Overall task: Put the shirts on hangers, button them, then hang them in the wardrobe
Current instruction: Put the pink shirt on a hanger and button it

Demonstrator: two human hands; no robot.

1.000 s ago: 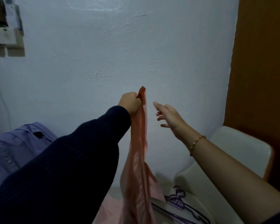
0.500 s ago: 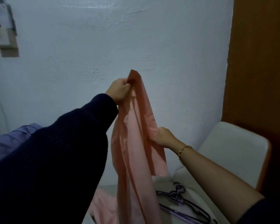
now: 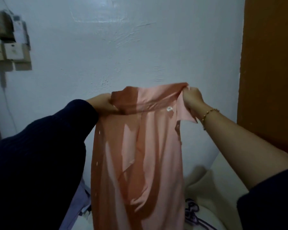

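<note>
**Pink shirt spread by its collar, no hanger in it yet**

You have the pink shirt (image 3: 140, 155) stretched across the middle of the frame, raised in front of the pale wall. Your left hand (image 3: 103, 105), centre left, grips one end of the collar (image 3: 156, 98). Your right hand (image 3: 191, 98), centre right, pinches the other end with its fingers curled into the cloth. The shirt's body hangs straight down to the bottom edge.

It looks light, thin and limp, probably a little slippery, so it will sag and fold wherever you let go. Take it at the collar or shoulder seams, not the loose front panels. The purple hangers (image 3: 192, 211) lie at the lower right, below the shirt. If you free one hand for a hanger, the other must carry the whole collar.
</note>
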